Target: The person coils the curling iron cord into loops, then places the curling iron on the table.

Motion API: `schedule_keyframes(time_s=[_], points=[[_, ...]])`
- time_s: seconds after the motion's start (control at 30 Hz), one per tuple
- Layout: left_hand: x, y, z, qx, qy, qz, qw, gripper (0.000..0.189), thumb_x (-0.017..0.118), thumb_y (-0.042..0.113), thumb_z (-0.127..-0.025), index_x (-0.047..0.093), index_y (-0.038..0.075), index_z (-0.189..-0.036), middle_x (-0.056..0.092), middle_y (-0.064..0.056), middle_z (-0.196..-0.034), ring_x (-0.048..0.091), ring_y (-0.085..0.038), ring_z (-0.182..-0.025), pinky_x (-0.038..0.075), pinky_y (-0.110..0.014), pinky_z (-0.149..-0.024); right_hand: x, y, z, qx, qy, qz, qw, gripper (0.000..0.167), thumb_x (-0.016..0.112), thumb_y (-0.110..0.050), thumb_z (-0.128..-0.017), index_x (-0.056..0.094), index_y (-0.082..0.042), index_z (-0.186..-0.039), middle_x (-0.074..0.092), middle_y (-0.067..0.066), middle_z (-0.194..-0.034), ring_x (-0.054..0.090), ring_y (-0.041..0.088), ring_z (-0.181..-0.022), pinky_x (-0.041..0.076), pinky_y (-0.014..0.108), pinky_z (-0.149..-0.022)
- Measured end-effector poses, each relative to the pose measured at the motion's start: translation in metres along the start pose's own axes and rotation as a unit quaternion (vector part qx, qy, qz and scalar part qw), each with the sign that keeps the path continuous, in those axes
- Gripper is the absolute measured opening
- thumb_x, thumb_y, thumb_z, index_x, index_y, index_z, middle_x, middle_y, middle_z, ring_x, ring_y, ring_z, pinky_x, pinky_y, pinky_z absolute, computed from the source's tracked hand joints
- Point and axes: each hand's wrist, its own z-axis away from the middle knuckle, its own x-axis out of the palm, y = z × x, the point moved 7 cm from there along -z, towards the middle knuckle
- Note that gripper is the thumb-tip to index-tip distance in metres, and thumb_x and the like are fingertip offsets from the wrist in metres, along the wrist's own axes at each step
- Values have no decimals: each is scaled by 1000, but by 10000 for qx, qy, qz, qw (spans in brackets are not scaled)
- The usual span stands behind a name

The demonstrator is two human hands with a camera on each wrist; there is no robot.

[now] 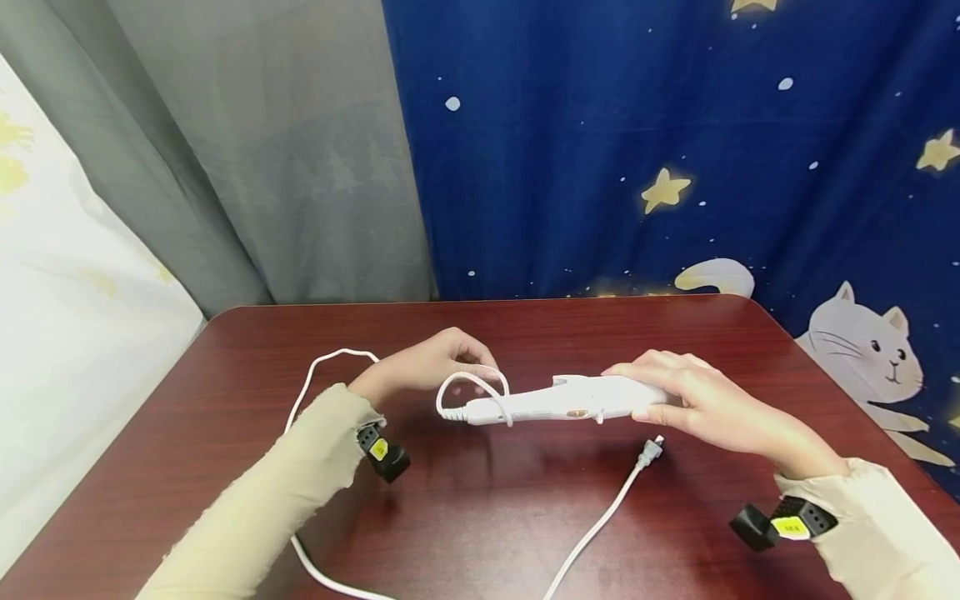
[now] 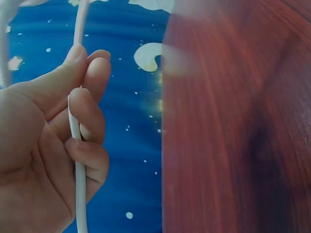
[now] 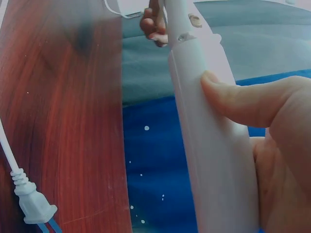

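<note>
A white hair styling iron [image 1: 540,403] is held nearly level over the table, with a small orange-gold button on its near side. My right hand [image 1: 690,392] grips its wide right end; the right wrist view shows the thumb lying along the smooth white body [image 3: 209,131]. At the iron's narrow left end, the white power cord [image 1: 450,383] comes out and loops across it. My left hand [image 1: 431,360] pinches that cord between thumb and fingertips. In the left wrist view the cord [image 2: 80,194] also runs down past the curled fingers and palm.
The cord's two-prong plug [image 1: 649,451] lies on the dark red-brown table [image 1: 480,508], nearer me than the iron. More cord trails along the table's left side. Behind the table hang a grey curtain [image 1: 277,150] and a blue curtain with stars [image 1: 555,150].
</note>
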Motion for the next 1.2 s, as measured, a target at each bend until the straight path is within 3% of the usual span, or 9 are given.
schedule_keyframes(time_s=[0.27,0.43,0.6,0.7,0.83,1.03,1.2], points=[[-4,14,1,72,11,-217,9997,11,62,14,-88,71,9,-84,62,-1,-69,56,-19,-67,47,-27,-62,14,0,-2,-125,-372,-123,9992,40,63,-27,-86,54,-27,-125,52,-18,-105,46,2,-91,37,31,-71],[-10,27,2,88,308,-705,9970,7,67,16,-84,73,13,-85,67,6,-77,58,-11,-72,48,-25,-65,21,2,-1,71,-421,109,9990,38,61,-28,-88,53,-26,-125,53,-16,-104,47,3,-91,39,31,-71],[-17,41,6,160,893,-1517,9843,6,70,17,-81,75,14,-84,62,9,-74,54,-6,-69,45,-23,-62,24,6,-1,348,-292,519,9976,38,60,-28,-88,53,-21,-124,53,-13,-101,47,5,-88,40,32,-70],[-16,49,9,239,1089,-1879,9758,9,66,15,-83,75,15,-86,57,10,-69,49,-6,-64,41,-22,-58,25,9,-1,540,-208,610,9965,37,60,-28,-88,53,-20,-124,55,-10,-100,48,7,-88,42,34,-70],[-9,60,13,428,1046,-2100,9712,18,57,11,-88,73,12,-96,54,8,-70,45,-7,-63,39,-23,-57,24,13,0,854,-63,720,9937,37,61,-29,-88,54,-19,-123,57,-5,-101,51,12,-89,42,38,-69],[3,73,19,627,1140,-2676,9547,33,46,6,-91,60,3,-120,53,1,-83,46,-9,-71,41,-24,-66,16,19,1,1290,472,923,9862,39,65,-23,-84,54,-16,-122,58,3,-101,53,20,-88,41,42,-69],[11,74,21,537,1290,-2361,9616,42,39,4,-95,41,4,-137,57,0,-81,49,-3,-58,43,-23,-68,3,22,1,1524,1190,934,9767,42,66,-18,-83,53,-13,-122,58,8,-100,53,24,-89,39,45,-68]])
